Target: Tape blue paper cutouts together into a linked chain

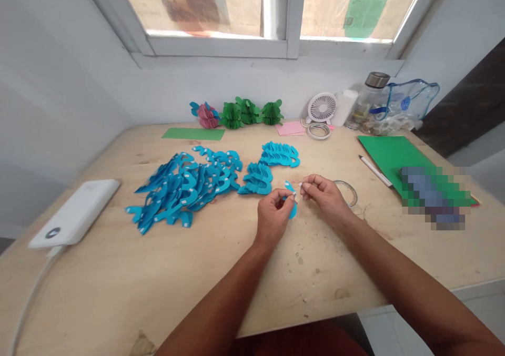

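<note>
My left hand (276,209) pinches a small blue paper cutout (292,212), whose curved edge shows below the fingertips. Close by on the right, my right hand (321,193) has thumb and forefinger pressed together on a tiny white piece (300,184), likely paper or tape. Just beyond the hands lie two stacks of folded blue cutouts, a nearer stack (256,179) and a farther stack (280,154). Left of them spreads a large heap of blue paper cutouts (189,187) dotted with small white patches. A roll of tape (347,193) lies partly behind my right hand.
Along the wall stand several green paper figures (249,111), a pink one (208,115), a small fan (322,108) and a glass bottle (366,101). A white power bank (74,214) lies left. Green sheets (394,159) and a white pen (374,171) lie right.
</note>
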### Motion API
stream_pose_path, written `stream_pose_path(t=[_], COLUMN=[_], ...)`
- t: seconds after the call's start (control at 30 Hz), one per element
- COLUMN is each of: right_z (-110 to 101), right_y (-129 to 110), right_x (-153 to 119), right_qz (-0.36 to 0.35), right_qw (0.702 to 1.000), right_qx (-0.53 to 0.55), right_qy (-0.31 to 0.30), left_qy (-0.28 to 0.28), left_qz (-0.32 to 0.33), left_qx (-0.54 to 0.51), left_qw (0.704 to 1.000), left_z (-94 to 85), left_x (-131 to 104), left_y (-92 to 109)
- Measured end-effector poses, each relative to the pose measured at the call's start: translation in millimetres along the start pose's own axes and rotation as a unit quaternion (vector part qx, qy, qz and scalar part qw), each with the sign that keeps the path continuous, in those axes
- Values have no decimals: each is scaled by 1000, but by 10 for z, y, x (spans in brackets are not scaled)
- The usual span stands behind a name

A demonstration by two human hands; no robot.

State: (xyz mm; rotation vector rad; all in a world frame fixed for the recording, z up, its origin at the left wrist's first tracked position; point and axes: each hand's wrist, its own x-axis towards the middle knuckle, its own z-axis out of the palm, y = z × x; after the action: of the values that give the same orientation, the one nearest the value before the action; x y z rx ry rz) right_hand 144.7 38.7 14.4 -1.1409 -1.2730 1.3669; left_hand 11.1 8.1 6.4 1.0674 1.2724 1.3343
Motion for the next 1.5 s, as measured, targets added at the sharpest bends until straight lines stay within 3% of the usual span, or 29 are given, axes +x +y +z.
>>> stream_pose_path(t=[0.2,0.43,0.67,1.0,1.1,1.27,1.5], right_z=[10,58,-23,-36,-37,-21,56], right_y=[50,103,100,76,58,17,59], right_x=[-21,-16,33,36,30,7,-46], right_qz=[-5,-12,-20,-45,-50,-50,-10], right_qw=[1000,998,999,997,996,995,1000], right_qx=[8,56,32,0,-7,-22,-12], right_qy=[-9,-19,35,70,69,81,1], left_qy=[-33,-48,-29,-74,-50,35,55], left_qz=[16,3,-2,-83,-79,-50,-23], left_qx=[-42,-16,-16,-47,-57,-57,-58], left_qw=[998,999,999,993,994,997,997], left_z=[14,32,34,40,33,8,-2], left_x=[-10,-59,-45,-43,-24,18,25], left_y=[-47,-57,-35,-73,-88,-68,-58])
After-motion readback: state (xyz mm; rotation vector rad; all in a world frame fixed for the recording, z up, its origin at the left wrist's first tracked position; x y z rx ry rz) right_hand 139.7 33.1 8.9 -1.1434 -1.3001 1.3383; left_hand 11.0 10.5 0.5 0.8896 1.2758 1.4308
